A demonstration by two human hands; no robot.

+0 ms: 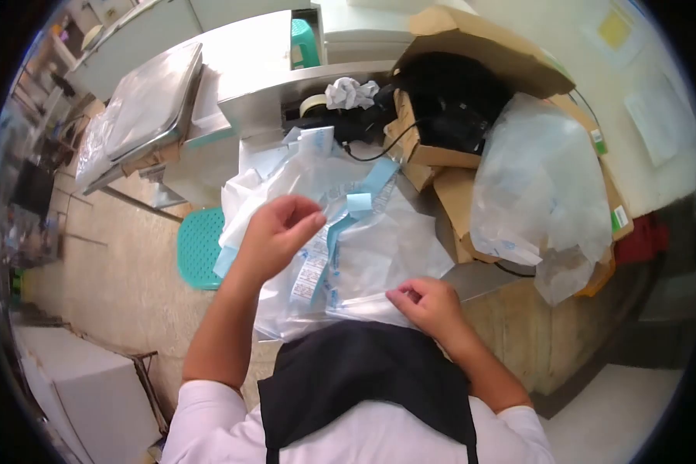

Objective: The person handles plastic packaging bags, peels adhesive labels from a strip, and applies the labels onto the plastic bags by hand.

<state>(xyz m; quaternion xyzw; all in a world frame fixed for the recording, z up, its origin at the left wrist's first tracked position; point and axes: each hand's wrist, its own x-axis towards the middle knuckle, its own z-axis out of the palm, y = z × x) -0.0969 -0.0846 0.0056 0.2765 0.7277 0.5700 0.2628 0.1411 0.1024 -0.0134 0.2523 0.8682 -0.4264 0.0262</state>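
Note:
White translucent plastic bags (394, 240) with blue print lie in a loose pile on the metal table before me. My left hand (282, 232) hovers over the left part of the pile, thumb and index finger curled near each other; I cannot make out anything between them. Under and beside it run light blue strips, one with a printed label (309, 274). At the pile's lower right edge, my right hand (428, 303) pinches what looks like the rim of a clear bag, its fingers closed. A small light blue piece (359, 203) sits near the middle of the pile.
An open cardboard box (441, 155) with black items stands at the back right, beside a large translucent bag (545, 185). Crumpled white paper (351, 93) and a tape roll (312, 104) lie behind the pile. A teal stool (199, 251) is at the left.

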